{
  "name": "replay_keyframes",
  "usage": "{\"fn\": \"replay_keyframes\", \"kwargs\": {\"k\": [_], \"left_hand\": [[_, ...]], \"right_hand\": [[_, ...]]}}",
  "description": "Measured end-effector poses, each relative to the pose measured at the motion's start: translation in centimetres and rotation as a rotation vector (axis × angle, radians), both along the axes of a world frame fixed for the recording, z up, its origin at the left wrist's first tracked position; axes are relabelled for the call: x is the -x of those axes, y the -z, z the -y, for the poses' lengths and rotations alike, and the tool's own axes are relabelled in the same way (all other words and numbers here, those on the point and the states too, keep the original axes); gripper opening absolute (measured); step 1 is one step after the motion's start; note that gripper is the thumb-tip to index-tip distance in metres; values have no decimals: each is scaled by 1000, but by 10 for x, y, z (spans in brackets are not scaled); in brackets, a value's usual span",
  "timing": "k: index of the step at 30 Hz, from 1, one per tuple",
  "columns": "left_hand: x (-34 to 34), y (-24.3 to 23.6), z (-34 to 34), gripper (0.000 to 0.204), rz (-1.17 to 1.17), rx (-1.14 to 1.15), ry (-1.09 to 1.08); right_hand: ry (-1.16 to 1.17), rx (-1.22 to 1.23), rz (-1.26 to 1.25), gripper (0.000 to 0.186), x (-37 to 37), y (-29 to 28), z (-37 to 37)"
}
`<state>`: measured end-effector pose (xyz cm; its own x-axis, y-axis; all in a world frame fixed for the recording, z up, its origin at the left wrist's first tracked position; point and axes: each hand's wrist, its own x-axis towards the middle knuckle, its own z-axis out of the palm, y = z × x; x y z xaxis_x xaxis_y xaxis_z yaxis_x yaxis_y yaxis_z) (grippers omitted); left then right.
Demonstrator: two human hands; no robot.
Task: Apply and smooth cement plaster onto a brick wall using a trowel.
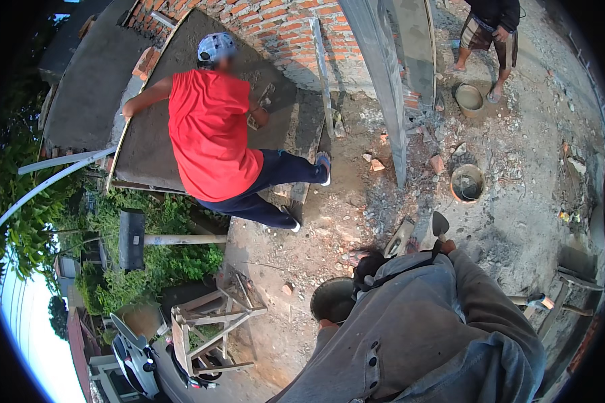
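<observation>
My right hand is closed round the handle of a pointing-up trowel, its grey blade held above the rubble-strewn ground. Beside the trowel, near my feet, lies a long greyish piece whose kind I cannot make out. My left hand, partly hidden by my grey sleeve, grips the near rim of a dark bucket. What the bucket holds is too dark to tell. Ahead on the left, a co-worker in a red sleeveless shirt leans over a grey plastered surface, a hand on a tool.
Two more buckets stand on the right, the farther one near another person's legs. A tall grey post rises before the brick wall. A wooden trestle stands lower left. Broken bricks litter the ground.
</observation>
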<state>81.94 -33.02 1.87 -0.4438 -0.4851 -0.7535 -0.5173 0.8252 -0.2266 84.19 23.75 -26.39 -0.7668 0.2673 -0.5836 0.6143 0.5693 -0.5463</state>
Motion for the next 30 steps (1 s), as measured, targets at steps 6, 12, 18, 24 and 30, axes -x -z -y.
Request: {"fn": "replay_keyframes", "kwargs": {"k": [6,12,18,24,30], "left_hand": [[-6,19,27,24,172,59,-23],[-21,33,31,21,129,38,-41],[-37,9,-2,16,-62,-34,-8],[-36,-65,-42,14,-282,-139,-15],[-39,-25,-21,15,-162,-74,1]], "right_hand": [[-99,-70,-26,32,7,28,11],[-210,-144,-68,34,29,43,13],[-318,-217,-88,35,31,66,23],[-462,-271,-130,37,-29,58,-1],[78,-32,97,39,-27,43,2]]}}
